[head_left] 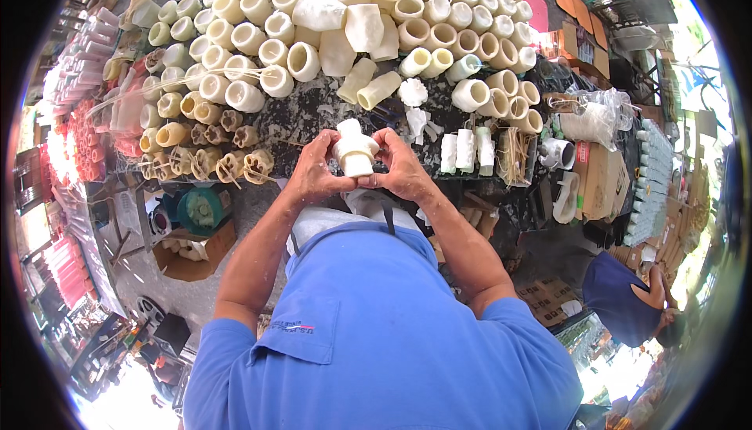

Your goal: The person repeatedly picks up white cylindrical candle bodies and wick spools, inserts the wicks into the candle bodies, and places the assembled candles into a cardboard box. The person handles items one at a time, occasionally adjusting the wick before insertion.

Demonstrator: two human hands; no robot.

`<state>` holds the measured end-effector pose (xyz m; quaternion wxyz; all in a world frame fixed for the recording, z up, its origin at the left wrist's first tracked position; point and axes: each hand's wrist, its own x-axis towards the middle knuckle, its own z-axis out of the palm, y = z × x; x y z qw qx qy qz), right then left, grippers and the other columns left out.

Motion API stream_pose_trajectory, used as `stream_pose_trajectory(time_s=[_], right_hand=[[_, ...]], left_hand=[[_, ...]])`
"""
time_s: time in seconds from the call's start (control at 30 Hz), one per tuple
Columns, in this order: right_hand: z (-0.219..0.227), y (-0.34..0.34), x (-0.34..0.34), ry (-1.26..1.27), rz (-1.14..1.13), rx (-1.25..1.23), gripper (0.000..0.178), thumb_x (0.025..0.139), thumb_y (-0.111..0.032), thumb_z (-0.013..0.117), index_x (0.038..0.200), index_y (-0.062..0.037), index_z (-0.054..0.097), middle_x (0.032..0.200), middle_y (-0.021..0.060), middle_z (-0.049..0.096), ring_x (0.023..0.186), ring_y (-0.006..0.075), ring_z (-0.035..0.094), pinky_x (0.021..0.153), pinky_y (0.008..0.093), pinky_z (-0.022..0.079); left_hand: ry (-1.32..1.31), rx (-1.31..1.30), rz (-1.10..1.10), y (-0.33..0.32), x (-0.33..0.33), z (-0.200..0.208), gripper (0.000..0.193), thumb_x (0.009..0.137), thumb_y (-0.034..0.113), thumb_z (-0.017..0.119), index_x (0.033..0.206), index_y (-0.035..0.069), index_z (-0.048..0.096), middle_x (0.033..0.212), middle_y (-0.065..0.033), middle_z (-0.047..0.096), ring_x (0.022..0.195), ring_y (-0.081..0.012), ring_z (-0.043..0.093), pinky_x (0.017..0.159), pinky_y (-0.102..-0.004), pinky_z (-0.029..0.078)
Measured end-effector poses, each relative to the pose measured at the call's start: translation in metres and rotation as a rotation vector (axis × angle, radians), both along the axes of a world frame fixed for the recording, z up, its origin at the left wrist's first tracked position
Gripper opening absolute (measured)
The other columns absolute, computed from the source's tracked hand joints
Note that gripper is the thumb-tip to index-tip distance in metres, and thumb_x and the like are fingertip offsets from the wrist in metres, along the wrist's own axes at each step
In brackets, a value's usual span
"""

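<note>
Both hands hold a cream, waxy-looking piece (356,148) upright above the table's near edge. It has a narrow top, a wide collar round its middle and a cylindrical lower end. My left hand (315,170) grips its left side, and my right hand (403,168) grips its right, the fingers curled toward it from either side. Just beyond, to the right, lie a crumpled white lump (413,92) and two pale yellow tubes, the nearer tube (379,90) tilted. Three white ribbed columns (465,151) stand right of my right hand.
Rows of cream hollow cylinders (245,96) cover the dark, spotted table (313,105). Brown scalloped pieces (258,166) line its near left edge. A bundle of thin sticks (514,156) stands at right. Below are a cardboard box (200,261) and, farther right, another person (623,297).
</note>
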<state>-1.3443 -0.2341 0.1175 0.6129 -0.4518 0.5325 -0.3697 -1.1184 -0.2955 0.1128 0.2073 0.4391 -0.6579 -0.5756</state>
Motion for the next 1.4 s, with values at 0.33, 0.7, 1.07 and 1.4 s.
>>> stream_pose_trajectory(time_s=[0.33, 0.7, 1.07, 1.4], right_hand=[[-0.02, -0.01, 0.01, -0.008, -0.011, 0.074, 0.041, 0.086, -0.011, 0.09, 0.1, -0.008, 0.051, 0.101, -0.0012, 0.051, 0.086, 0.0059, 0.051, 0.073, 0.0222, 0.05], [-0.039, 0.009, 0.038, 0.002, -0.381, -0.094, 0.044, 0.081, -0.007, 0.091, 0.121, -0.0038, 0.071, 0.105, 0.0006, 0.059, 0.089, 0.0096, 0.06, 0.077, 0.0263, 0.053], [-0.029, -0.008, -0.003, 0.38, 0.066, -0.205, 0.045, 0.08, -0.012, 0.085, 0.114, -0.0018, 0.057, 0.103, 0.0127, 0.059, 0.087, 0.0277, 0.062, 0.074, 0.0403, 0.053], [-0.06, -0.002, 0.034, 0.509, -0.136, -0.236, 0.036, 0.077, -0.009, 0.08, 0.105, -0.0019, 0.058, 0.098, 0.0192, 0.063, 0.092, 0.0424, 0.063, 0.082, 0.0482, 0.051]], left_hand=[[0.072, 0.001, 0.022, 0.0, 0.002, 0.002, 0.037, 0.076, 0.015, 0.085, 0.103, 0.002, 0.063, 0.085, -0.0069, 0.071, 0.074, -0.0125, 0.064, 0.068, -0.0313, 0.054], [0.084, -0.219, -0.032, 0.0, -0.003, -0.006, 0.026, 0.082, 0.007, 0.081, 0.088, 0.002, 0.056, 0.068, -0.0119, 0.061, 0.058, -0.0211, 0.058, 0.057, -0.0355, 0.049], [-0.091, -0.456, -0.07, 0.004, -0.006, -0.029, 0.047, 0.086, 0.027, 0.087, 0.117, 0.005, 0.059, 0.088, -0.0102, 0.063, 0.072, -0.0295, 0.063, 0.065, -0.0381, 0.052], [-0.135, -0.314, -0.044, 0.008, -0.001, -0.061, 0.021, 0.083, 0.015, 0.077, 0.089, 0.004, 0.061, 0.082, -0.0144, 0.064, 0.076, -0.0405, 0.066, 0.067, -0.0486, 0.053]])
